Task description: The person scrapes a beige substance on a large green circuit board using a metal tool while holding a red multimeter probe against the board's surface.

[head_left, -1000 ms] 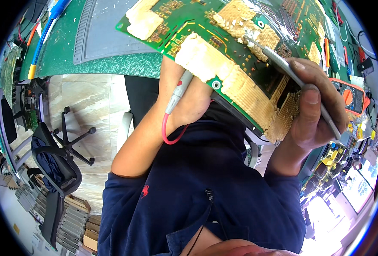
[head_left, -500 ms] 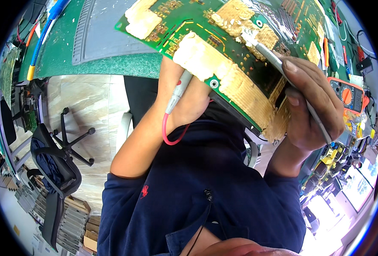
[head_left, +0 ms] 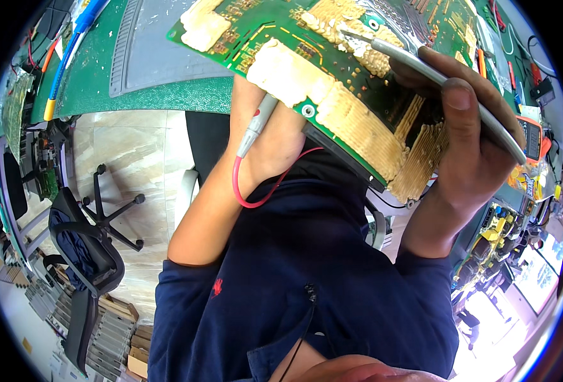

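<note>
A green circuit board (head_left: 256,32) with thick cream ribbed patches (head_left: 351,134) is tilted above my lap. My left hand (head_left: 275,140) is beneath its near left edge, fingertips mostly hidden, gripping it, with a grey probe (head_left: 259,124) on a red lead lying along that hand. My right hand (head_left: 469,137) is closed around a long slim grey metal tool (head_left: 402,54), angled over the board with its narrow tip at a crumbled cream patch near a metal-ringed hole.
Behind lie a green bench mat (head_left: 84,89), a grey pad (head_left: 135,57) and a blue-and-yellow tool (head_left: 65,70). At right are an orange multimeter (head_left: 531,140) and assorted electronic parts (head_left: 491,242). An office chair (head_left: 84,254) stands on the tiled floor at left.
The board and both hands have shifted slightly up and left. My right hand has changed its hold on the tool, whose tip has moved left across the cream patch.
</note>
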The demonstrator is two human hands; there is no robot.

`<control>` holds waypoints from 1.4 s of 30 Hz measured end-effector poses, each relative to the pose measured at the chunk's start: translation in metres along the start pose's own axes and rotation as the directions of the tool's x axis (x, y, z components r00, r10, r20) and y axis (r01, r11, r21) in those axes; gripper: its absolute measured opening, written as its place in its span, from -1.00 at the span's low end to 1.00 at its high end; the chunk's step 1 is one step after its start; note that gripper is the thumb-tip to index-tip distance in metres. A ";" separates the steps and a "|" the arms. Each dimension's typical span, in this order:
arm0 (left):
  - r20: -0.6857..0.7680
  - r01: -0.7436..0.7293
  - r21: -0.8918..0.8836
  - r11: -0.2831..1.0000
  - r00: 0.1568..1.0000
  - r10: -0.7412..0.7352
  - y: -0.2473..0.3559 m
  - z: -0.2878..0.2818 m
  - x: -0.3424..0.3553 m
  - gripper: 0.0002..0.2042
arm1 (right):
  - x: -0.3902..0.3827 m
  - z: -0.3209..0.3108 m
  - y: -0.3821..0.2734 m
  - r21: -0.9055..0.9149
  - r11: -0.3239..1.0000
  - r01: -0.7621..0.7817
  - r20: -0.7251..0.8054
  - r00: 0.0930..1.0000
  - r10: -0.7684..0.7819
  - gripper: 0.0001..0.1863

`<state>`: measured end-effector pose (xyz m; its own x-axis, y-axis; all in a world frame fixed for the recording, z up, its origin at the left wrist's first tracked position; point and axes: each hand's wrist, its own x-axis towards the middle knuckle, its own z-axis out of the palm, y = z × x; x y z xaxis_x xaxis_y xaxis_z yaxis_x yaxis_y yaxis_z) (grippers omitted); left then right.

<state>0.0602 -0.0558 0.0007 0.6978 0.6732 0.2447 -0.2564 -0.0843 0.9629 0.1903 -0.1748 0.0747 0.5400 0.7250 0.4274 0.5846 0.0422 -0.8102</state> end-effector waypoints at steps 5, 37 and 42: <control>-0.002 0.013 -0.067 0.998 1.000 -0.014 0.002 0.002 -0.001 -0.82 | -0.006 0.002 0.000 0.065 0.997 -0.029 -0.083 0.996 0.035 -0.73; 0.006 0.001 -0.065 0.998 1.000 -0.001 0.002 0.001 -0.002 -0.79 | -0.008 -0.007 0.001 0.027 0.998 0.064 0.041 0.997 -0.065 -0.81; 0.034 -0.036 0.042 0.998 0.999 0.035 0.000 -0.002 -0.002 -0.80 | -0.005 -0.006 -0.005 -0.076 0.997 0.028 0.040 0.999 -0.025 -0.81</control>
<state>0.0571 -0.0557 -0.0004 0.7110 0.6441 0.2820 -0.2531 -0.1397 0.9573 0.1884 -0.1832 0.0793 0.5005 0.7506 0.4314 0.6441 0.0101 -0.7649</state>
